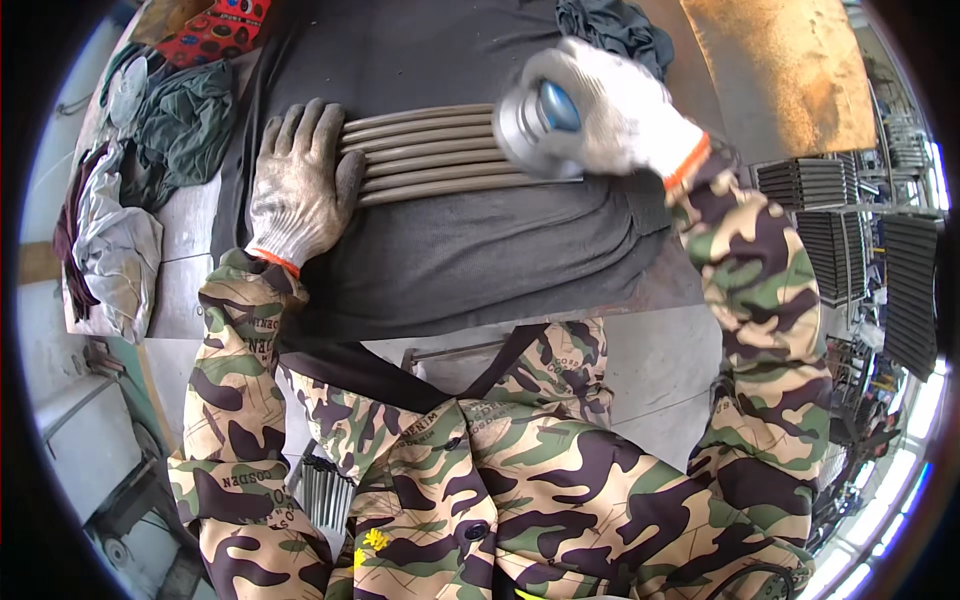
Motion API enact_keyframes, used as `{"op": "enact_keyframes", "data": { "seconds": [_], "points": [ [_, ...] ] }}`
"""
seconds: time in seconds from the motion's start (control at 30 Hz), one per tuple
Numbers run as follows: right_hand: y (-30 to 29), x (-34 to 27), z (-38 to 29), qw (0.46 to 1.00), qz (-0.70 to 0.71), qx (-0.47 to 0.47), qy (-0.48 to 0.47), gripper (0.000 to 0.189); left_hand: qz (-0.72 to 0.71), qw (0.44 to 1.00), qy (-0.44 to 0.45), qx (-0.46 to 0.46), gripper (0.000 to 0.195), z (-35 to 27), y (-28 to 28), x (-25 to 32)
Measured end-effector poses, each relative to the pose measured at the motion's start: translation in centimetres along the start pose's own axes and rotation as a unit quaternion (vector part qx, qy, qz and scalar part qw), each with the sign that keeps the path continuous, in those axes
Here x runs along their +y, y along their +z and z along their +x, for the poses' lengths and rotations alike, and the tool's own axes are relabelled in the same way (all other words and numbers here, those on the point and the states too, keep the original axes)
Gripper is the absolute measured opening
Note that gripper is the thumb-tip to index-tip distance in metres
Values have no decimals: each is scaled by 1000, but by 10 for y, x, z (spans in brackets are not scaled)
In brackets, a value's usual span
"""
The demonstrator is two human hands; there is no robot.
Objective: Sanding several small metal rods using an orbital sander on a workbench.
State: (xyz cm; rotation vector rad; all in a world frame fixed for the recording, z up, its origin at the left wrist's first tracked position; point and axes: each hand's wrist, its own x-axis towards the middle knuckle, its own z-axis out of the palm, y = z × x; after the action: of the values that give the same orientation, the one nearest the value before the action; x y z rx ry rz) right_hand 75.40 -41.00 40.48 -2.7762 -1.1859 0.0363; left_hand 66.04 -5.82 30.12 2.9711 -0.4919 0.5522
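A row of several grey-brown metal rods (435, 154) lies side by side across dark cloth on the table. My left hand (304, 172), in a soiled white knit glove, rests flat over the rods' left ends with the thumb spread away from the fingers. At the rods' right end, my gloved right hand (611, 105) grips a round silver hand tool (517, 135) with a shiny blue part showing between the fingers. Motion blurs this hand and the tool. The tool covers the rods' right ends; whether it touches them I cannot tell.
Dark cloth (465, 255) covers much of the table. Crumpled green cloth (187, 124) and white cloth (116, 240) lie at left, below a red patterned item (217, 34). Another dark rag (619, 30) sits beyond my right hand. Racked dark ribbed parts (825, 247) stand off the right side.
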Motion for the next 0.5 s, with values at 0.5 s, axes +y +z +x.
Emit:
{"op": "enact_keyframes", "data": {
  "seconds": [0.5],
  "points": [
    [6,-7,-13,1000,1,-5,-15,54,6,1000,-12,5,60,-10,7,1]
  ]
}}
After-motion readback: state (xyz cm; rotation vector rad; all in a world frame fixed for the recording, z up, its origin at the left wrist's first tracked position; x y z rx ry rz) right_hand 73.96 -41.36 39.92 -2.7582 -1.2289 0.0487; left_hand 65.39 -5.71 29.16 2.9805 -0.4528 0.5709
